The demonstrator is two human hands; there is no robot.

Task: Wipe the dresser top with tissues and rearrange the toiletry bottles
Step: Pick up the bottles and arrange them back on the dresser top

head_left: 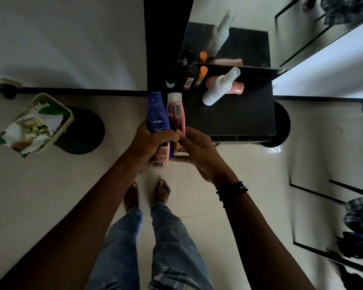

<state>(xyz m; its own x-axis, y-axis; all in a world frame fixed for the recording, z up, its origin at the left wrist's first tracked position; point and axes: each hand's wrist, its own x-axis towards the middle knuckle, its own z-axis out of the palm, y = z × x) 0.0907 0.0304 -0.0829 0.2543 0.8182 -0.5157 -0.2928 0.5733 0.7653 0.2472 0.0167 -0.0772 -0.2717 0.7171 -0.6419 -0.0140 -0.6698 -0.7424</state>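
My left hand (149,143) grips a blue Nivea body lotion bottle (157,114) together with a pink tube (161,158) below it. A pink bottle with a white cap (176,109) stands beside the blue one, and my right hand (197,152) holds it by its lower part. Both hands hover just off the front left corner of the black dresser top (235,120). On the dresser stand a tall white bottle (220,86), a pink bottle lying behind it (237,88), an orange-capped tube (201,75), a black-capped bottle (190,77) and a small dark bottle (170,80).
A mirror (228,38) rises behind the dresser and reflects the bottles. To the left, a basket with a tissue pack (38,124) rests on a round black stool (86,130). A second round stool (281,124) shows under the dresser's right side. Clothes racks (344,216) stand on the right.
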